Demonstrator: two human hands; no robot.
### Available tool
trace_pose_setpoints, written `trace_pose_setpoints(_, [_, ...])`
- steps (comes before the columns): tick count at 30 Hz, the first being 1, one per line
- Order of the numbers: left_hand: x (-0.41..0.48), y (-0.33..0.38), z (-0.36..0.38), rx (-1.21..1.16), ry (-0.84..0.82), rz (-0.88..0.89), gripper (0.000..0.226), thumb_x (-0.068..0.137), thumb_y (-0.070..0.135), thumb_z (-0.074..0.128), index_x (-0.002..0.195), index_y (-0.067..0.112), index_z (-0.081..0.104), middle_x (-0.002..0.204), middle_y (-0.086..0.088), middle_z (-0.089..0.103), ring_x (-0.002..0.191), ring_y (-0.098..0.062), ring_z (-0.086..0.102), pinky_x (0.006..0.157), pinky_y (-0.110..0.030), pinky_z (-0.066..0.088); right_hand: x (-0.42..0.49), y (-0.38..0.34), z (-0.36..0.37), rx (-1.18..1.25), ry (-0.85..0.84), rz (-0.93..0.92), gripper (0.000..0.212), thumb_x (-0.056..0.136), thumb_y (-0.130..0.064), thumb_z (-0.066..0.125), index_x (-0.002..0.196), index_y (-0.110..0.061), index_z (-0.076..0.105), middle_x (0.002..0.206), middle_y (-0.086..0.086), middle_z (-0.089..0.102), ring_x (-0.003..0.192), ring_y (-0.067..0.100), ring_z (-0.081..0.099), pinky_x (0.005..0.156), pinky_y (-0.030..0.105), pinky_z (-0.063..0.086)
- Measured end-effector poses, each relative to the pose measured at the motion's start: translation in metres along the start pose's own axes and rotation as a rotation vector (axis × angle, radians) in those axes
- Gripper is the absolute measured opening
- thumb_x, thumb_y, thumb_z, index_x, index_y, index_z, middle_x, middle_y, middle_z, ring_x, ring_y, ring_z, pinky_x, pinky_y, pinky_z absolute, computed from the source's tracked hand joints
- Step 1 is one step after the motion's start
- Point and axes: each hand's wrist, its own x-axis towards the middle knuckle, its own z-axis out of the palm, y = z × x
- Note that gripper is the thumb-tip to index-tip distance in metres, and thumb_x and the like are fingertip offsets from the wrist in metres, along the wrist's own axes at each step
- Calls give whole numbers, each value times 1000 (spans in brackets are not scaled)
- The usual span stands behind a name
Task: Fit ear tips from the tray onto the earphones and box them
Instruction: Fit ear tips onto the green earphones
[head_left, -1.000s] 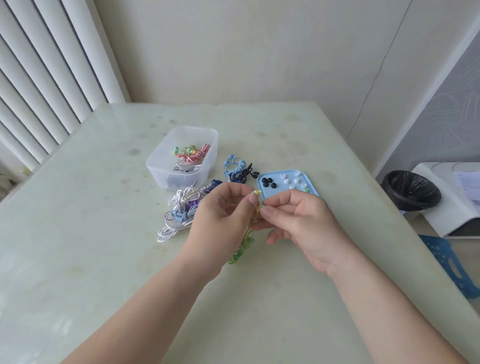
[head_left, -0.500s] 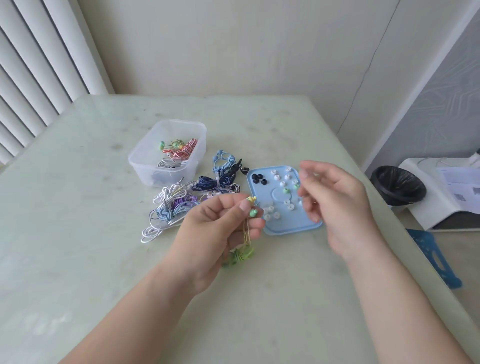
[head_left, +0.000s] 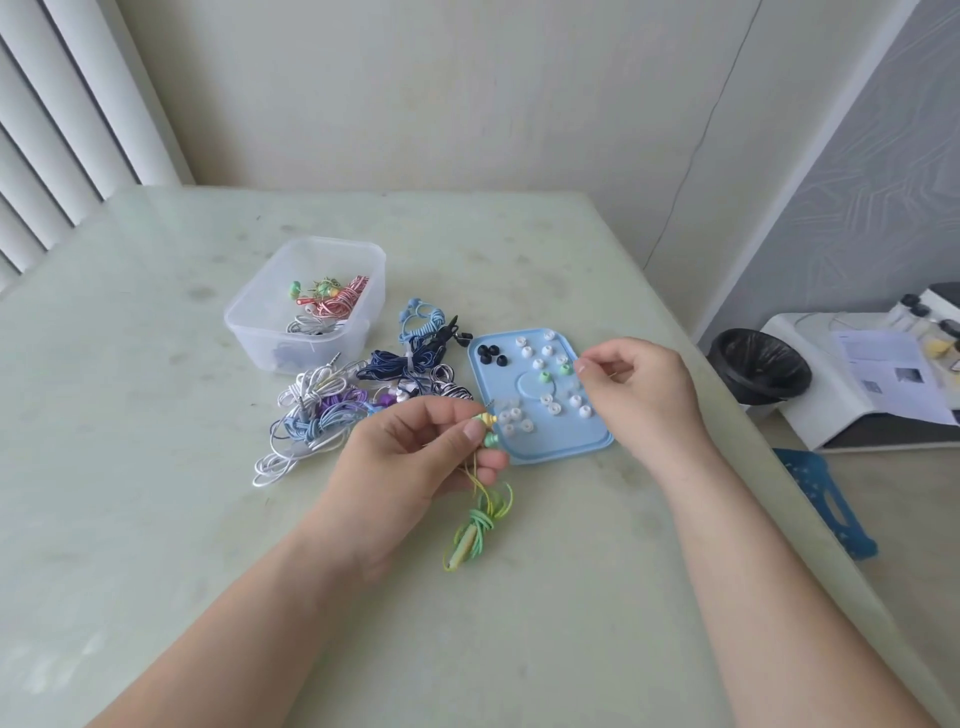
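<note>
My right hand (head_left: 644, 395) had left my left hand (head_left: 410, 462) and hung over the right edge of the tray (head_left: 540, 453), by the green ear tips (head_left: 565, 370), fingers curled; whether it pinched one I couldn't tell. My left still pinched the green earphones (head_left: 475, 532) at the tray's near corner. The table (head_left: 156, 519) ran wide toward me; cable pile (head_left: 332, 410) and box (head_left: 249, 332) sat left
</note>
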Motion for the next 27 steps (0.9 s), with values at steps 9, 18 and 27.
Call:
trace_pose_setpoints(9, [3, 6, -3, -228, 13, -35, 24, 82, 11, 72, 103, 1, 71, 85, -16, 66, 62, -24, 65, 57, -29, 56, 33, -16, 11, -325, -142, 30, 12, 87, -23, 76, 77, -18, 74, 74, -3, 72, 76, 20, 70, 73, 33, 58])
trace_pose_setpoints(18, [3, 3, -6, -240, 11, -27, 22, 82, 11, 73, 102, 3, 73, 87, -17, 69, 66, -26, 67, 62, -31, 58, 36, -19, 4, -261, -136, 56, 12, 83, -10, 78, 89, -20, 76, 87, -7, 72, 87, 14, 70, 70, 22, 49])
trace_pose_setpoints(27, [4, 1, -6, -220, 23, 10, 23, 82, 14, 72, 103, 4, 75, 88, -19, 71, 67, -26, 67, 63, -31, 58, -12, -50, 14, 279, -240, 1, 14, 92, -4, 70, 92, -16, 77, 78, 5, 75, 64, 11, 65, 58, 27, 54])
